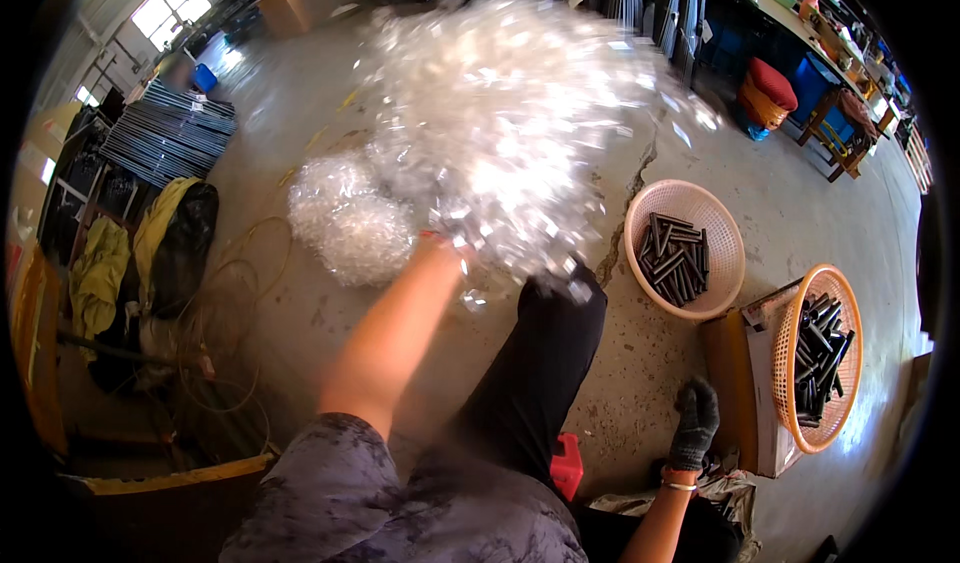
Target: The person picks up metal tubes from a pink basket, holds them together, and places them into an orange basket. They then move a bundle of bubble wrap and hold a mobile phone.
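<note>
A large, glittering bunch of clear plastic film pieces (500,113) is raised in front of me, smeared by motion. My left hand (455,246) is at its lower edge; the fingers are buried in the plastic, and the hand appears to grip it. Behind my forearm, a second clear plastic heap (350,218) rests on the floor. My right hand (695,425), in a dark grey glove, is low on the right with its fingers curled and nothing visible in them. It is near a cardboard box (731,388).
Right of my knee, a pink basket (735,218) holds short black tubes. An orange basket (852,308) of similar tubes leans on the box. A red plastic object (567,466) is beside my leg. Bundled rods (170,133) and sacks (100,273) are on the left, a red-topped stool (768,85) far right.
</note>
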`<action>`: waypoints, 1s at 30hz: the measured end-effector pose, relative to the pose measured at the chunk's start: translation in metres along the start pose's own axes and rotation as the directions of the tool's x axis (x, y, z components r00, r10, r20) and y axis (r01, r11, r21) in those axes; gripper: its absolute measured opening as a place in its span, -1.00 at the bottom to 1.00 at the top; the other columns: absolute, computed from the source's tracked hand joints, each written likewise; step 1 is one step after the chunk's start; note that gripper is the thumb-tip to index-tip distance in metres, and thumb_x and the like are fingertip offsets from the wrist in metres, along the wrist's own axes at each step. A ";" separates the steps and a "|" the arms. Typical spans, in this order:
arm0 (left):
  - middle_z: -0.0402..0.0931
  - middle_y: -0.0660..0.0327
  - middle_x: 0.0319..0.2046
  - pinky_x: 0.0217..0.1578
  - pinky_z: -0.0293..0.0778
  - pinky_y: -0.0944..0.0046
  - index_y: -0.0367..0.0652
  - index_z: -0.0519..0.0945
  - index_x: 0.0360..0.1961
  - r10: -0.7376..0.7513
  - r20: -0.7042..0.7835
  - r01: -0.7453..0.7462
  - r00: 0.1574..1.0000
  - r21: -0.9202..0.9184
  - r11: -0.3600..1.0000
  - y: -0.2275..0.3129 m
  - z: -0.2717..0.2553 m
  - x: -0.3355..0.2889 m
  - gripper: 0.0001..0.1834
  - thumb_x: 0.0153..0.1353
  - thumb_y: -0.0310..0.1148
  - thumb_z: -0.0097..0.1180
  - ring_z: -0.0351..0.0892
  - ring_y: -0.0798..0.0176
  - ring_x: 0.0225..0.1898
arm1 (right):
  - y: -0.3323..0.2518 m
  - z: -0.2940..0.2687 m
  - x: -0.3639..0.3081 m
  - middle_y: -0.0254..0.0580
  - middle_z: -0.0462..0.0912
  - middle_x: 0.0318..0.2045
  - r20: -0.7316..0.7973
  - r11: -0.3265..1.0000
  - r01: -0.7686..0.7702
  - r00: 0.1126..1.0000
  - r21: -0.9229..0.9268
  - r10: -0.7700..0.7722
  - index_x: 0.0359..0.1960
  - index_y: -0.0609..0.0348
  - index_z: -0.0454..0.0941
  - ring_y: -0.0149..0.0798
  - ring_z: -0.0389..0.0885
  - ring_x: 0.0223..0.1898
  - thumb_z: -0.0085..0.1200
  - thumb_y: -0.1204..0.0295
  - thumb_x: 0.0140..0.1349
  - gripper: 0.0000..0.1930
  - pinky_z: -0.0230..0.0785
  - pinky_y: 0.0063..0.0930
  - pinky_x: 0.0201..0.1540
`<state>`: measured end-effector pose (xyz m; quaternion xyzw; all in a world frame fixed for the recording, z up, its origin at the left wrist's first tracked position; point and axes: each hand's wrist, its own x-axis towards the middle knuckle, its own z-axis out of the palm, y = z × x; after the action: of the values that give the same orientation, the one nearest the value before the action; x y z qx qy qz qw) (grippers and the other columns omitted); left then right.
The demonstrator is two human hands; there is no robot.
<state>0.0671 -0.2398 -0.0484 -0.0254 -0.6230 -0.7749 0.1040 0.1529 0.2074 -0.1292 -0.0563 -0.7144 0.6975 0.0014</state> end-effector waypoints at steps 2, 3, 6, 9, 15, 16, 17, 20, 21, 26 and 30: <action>0.20 0.16 0.23 0.15 0.23 0.17 -0.14 0.32 0.18 -0.021 -0.107 0.020 0.994 -0.011 1.000 0.002 -0.056 -0.006 -0.41 0.19 -0.06 0.02 0.16 0.21 0.22 | 0.044 -0.020 -0.010 -0.34 0.54 -0.34 -0.020 0.987 -0.135 0.990 0.086 0.138 -0.10 0.21 0.48 -0.42 0.48 -0.38 0.09 0.50 0.18 -0.76 0.37 -0.55 -0.35; 0.20 0.17 0.23 0.15 0.23 0.17 -0.14 0.32 0.18 -0.035 -0.172 0.034 0.984 -0.008 0.999 0.002 -0.084 -0.016 -0.40 0.19 -0.06 0.03 0.16 0.21 0.22 | 0.059 -0.024 -0.016 -0.35 0.54 -0.39 -0.015 0.969 -0.209 0.977 0.133 0.213 -0.13 0.21 0.49 -0.42 0.48 -0.44 0.10 0.49 0.18 -0.78 0.37 -0.55 -0.43; 0.21 0.15 0.22 0.13 0.24 0.14 -0.14 0.33 0.18 -0.156 -0.409 0.151 0.899 -0.043 0.988 -0.022 -0.151 -0.053 -0.40 0.16 -0.08 0.07 0.17 0.19 0.21 | 0.076 -0.025 -0.036 -0.28 0.57 -0.42 -0.019 0.915 -0.351 0.932 0.198 0.362 -0.20 0.18 0.50 -0.39 0.49 -0.50 0.10 0.43 0.19 -0.83 0.38 -0.52 -0.51; 0.22 0.13 0.21 0.10 0.25 0.09 -0.15 0.33 0.16 -0.311 -0.650 0.268 0.693 -0.167 0.949 -0.054 -0.198 -0.093 -0.39 0.12 -0.12 0.12 0.17 0.16 0.21 | 0.081 -0.027 -0.038 -0.27 0.57 -0.45 -0.041 0.896 -0.396 0.910 0.199 0.412 -0.20 0.16 0.50 -0.36 0.51 -0.49 0.11 0.42 0.18 -0.83 0.39 -0.53 -0.50; 0.24 0.09 0.18 0.06 0.28 0.01 -0.18 0.35 0.14 -0.347 -0.863 0.212 0.366 -0.286 0.934 -0.058 -0.267 -0.104 -0.36 0.03 -0.18 0.21 0.19 0.11 0.19 | 0.072 -0.025 -0.035 -0.28 0.57 -0.44 -0.054 0.892 -0.420 0.899 0.167 0.434 -0.18 0.16 0.51 -0.36 0.53 -0.49 0.10 0.40 0.19 -0.81 0.42 -0.51 -0.48; 0.24 0.09 0.18 0.05 0.28 -0.01 -0.18 0.35 0.14 -0.323 -0.882 0.194 0.343 -0.270 0.943 -0.045 -0.280 -0.095 -0.35 0.02 -0.20 0.22 0.19 0.10 0.19 | 0.074 -0.027 -0.035 -0.28 0.57 -0.44 -0.032 0.890 -0.425 0.899 0.164 0.436 -0.17 0.17 0.51 -0.36 0.53 -0.48 0.09 0.39 0.20 -0.80 0.44 -0.50 -0.47; 0.25 0.08 0.17 0.04 0.28 -0.02 -0.18 0.35 0.14 -0.301 -0.898 0.182 0.320 -0.253 0.950 -0.033 -0.290 -0.086 -0.35 0.01 -0.21 0.24 0.20 0.09 0.19 | 0.076 -0.028 -0.035 -0.28 0.57 -0.44 -0.035 0.884 -0.439 0.892 0.160 0.450 -0.17 0.17 0.51 -0.36 0.53 -0.49 0.10 0.39 0.20 -0.80 0.43 -0.50 -0.48; 0.26 0.06 0.16 0.01 0.30 -0.07 -0.19 0.36 0.13 -0.264 -0.935 0.211 0.235 -0.217 0.953 -0.001 -0.322 -0.063 -0.33 -0.03 -0.24 0.29 0.21 0.07 0.18 | 0.084 -0.027 -0.041 -0.28 0.57 -0.45 -0.030 0.868 -0.471 0.876 0.159 0.481 -0.17 0.19 0.50 -0.36 0.51 -0.51 0.10 0.40 0.19 -0.79 0.42 -0.50 -0.49; 0.26 0.05 0.15 0.01 0.30 -0.08 -0.20 0.36 0.12 -0.269 -0.939 0.242 0.212 -0.216 0.946 0.005 -0.331 -0.062 -0.32 -0.05 -0.25 0.30 0.21 0.06 0.18 | 0.089 -0.027 -0.042 -0.27 0.56 -0.45 -0.021 0.866 -0.475 0.875 0.160 0.484 -0.17 0.19 0.50 -0.36 0.51 -0.52 0.10 0.41 0.19 -0.79 0.42 -0.51 -0.50; 0.13 0.05 0.23 0.09 0.18 -0.18 -0.15 0.27 0.19 -0.380 -0.907 0.334 0.179 -0.307 0.891 -0.019 -0.298 -0.078 -0.27 -0.03 -0.30 0.30 0.13 0.01 0.23 | 0.097 -0.031 -0.048 -0.27 0.55 -0.47 0.055 0.888 -0.440 0.898 0.131 0.437 -0.18 0.23 0.50 -0.38 0.49 -0.53 0.09 0.44 0.19 -0.80 0.39 -0.52 -0.51; 0.30 -0.01 0.11 -0.07 0.36 -0.11 -0.20 0.39 0.09 -0.393 -0.919 0.306 0.041 -0.363 0.880 -0.059 -0.301 -0.117 -0.35 -0.08 -0.37 0.34 0.28 -0.04 0.14 | 0.090 -0.022 -0.051 -0.28 0.54 -0.47 0.059 0.893 -0.450 0.892 0.025 0.448 -0.17 0.26 0.49 -0.39 0.48 -0.52 0.08 0.44 0.20 -0.80 0.38 -0.53 -0.50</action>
<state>0.1975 -0.5052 -0.1919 0.6318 -0.3618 -0.6211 0.2901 0.2121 0.2274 -0.2142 -0.2016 -0.6684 0.6937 -0.1771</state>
